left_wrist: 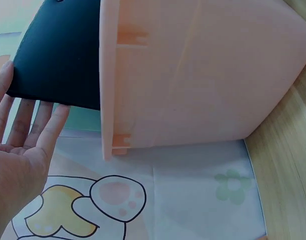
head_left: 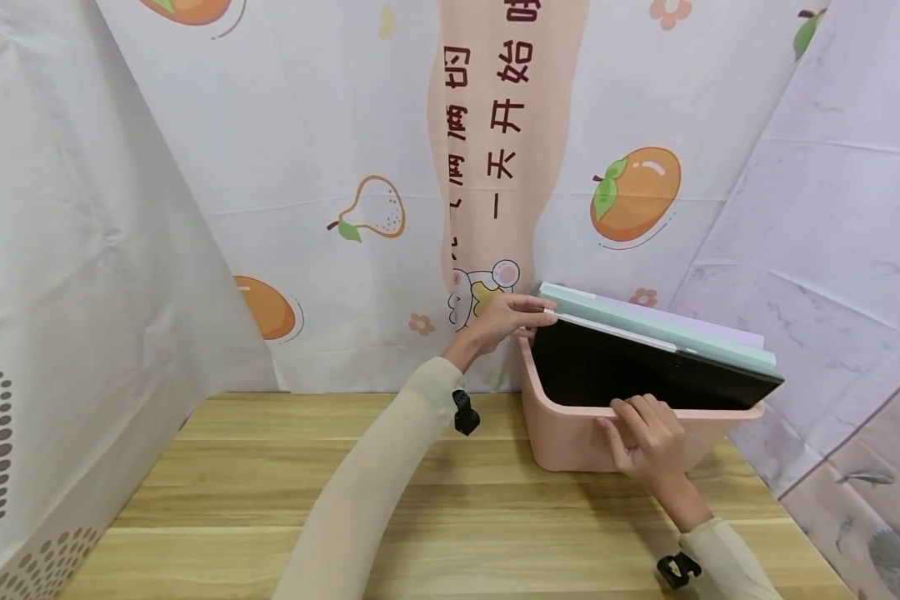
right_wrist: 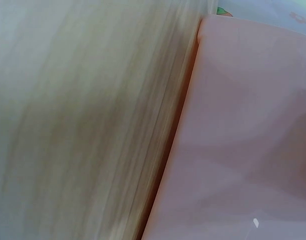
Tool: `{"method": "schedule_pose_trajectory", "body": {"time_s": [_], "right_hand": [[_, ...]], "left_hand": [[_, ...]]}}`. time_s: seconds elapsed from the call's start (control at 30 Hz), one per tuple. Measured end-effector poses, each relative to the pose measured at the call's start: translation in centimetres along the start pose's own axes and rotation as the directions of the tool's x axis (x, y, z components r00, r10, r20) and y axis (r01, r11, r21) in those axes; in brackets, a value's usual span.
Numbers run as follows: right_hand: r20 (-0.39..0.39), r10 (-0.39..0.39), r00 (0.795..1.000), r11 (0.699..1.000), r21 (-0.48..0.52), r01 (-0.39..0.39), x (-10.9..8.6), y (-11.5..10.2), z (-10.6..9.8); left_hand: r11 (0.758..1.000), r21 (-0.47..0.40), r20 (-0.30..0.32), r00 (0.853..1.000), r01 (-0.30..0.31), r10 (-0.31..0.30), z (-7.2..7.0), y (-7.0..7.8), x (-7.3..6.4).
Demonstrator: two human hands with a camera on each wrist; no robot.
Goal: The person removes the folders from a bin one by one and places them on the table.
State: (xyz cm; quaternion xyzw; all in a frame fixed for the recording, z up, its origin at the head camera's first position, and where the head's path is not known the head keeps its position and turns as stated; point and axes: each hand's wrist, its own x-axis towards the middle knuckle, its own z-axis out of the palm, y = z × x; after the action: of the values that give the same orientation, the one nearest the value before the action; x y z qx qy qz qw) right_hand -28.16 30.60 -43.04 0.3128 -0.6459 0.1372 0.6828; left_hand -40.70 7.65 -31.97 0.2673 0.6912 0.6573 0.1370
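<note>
A pink plastic bin [head_left: 570, 442] stands at the right of the table. Slanting up out of it is a flat black folder-like panel [head_left: 615, 362] with a white strip on its top edge; its exact kind is unclear. My left hand [head_left: 498, 323] grips the panel's upper left corner. In the left wrist view, that thumb [left_wrist: 4, 80] lies at the black panel [left_wrist: 63, 55], the other fingers at its end edge. My right hand [head_left: 652, 437] holds the bin's front rim, fingers over it and thumb outside. The right wrist view shows the bin wall [right_wrist: 232, 125], without the fingers.
Behind the black panel, a mint green flat item [head_left: 660, 329] and a lilac one [head_left: 720, 333] also jut from the bin. The wooden table [head_left: 495, 533] meets a patterned curtain [head_left: 307, 167] at the back. More hanging cloth [head_left: 855, 292] borders the right side.
</note>
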Motion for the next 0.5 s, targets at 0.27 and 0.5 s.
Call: {"method": "schedule_pose_trajectory", "body": {"time_s": [0.27,0.5], "right_hand": [[0.007,0.009,1.000,1.000,-0.003,-0.009,-0.05,-0.04,-0.06],[0.000,0.000,1.000,1.000,-0.001,0.000,0.10,-0.15,-0.06]], "left_hand": [[0.998,0.052,0.041,0.999,-0.031,0.028,-0.34,0.46,-0.28],[0.978,0.147,0.045,0.988,-0.150,0.145,-0.08,0.53,-0.73]]}}
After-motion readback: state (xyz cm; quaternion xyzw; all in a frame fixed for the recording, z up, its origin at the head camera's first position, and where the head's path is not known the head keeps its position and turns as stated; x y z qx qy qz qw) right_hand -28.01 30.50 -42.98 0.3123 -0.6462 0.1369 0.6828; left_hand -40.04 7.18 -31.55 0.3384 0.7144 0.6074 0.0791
